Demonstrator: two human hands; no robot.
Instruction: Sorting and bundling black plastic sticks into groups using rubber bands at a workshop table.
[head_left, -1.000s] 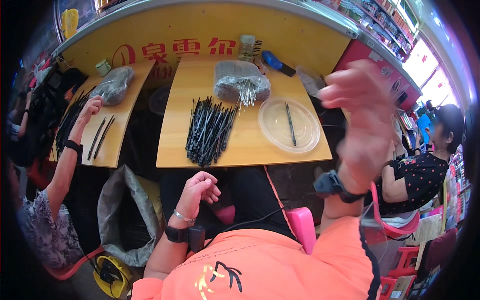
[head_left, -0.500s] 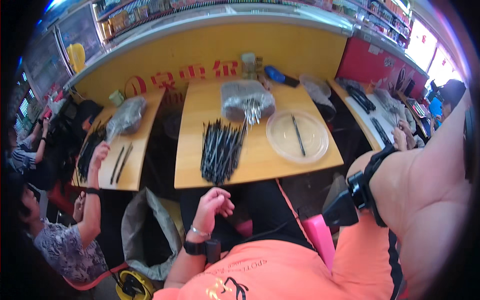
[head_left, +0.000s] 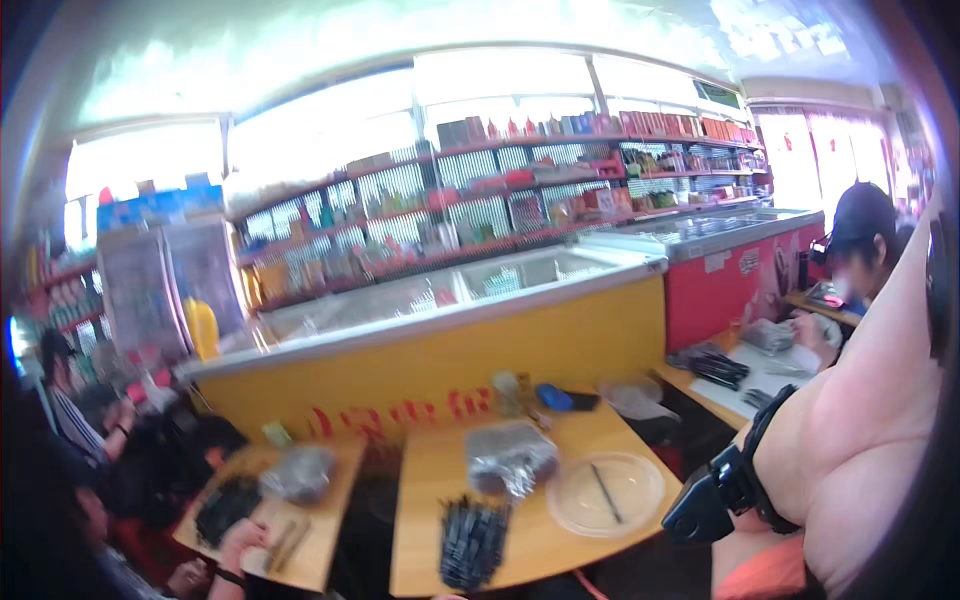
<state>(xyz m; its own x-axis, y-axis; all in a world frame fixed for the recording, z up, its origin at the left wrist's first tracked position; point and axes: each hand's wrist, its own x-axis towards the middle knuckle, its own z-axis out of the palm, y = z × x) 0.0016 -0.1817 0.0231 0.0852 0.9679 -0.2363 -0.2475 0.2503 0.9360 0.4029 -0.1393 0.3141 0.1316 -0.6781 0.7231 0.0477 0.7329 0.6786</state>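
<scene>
Neither of my hands shows. My right arm [head_left: 850, 410] is raised at the right side, with a black strap and a black device [head_left: 715, 495] on it; its hand lies beyond the picture. My left hand has dropped out below the lower edge. On the wooden table [head_left: 425, 500] before me lies a bundle of thin black sticks [head_left: 472, 545], blurred. Behind it sits a clear plastic bag with grey contents [head_left: 505, 455]. To the right, a round clear plastic lid [head_left: 570, 500] holds one thin black stick [head_left: 606, 493].
A blue object [head_left: 553, 397] and a jar [head_left: 507, 393] stand at the table's back. Beyond are a yellow counter [head_left: 590, 340] and stocked shelves. At a left table, a co-worker's hand [head_left: 240, 545] is near black sticks; another person [head_left: 865, 240] sits at the right.
The view has tilted up, so the tables sit lower and the shelves and windows appear. My left hand has left the picture. My right arm stays raised at the right.
</scene>
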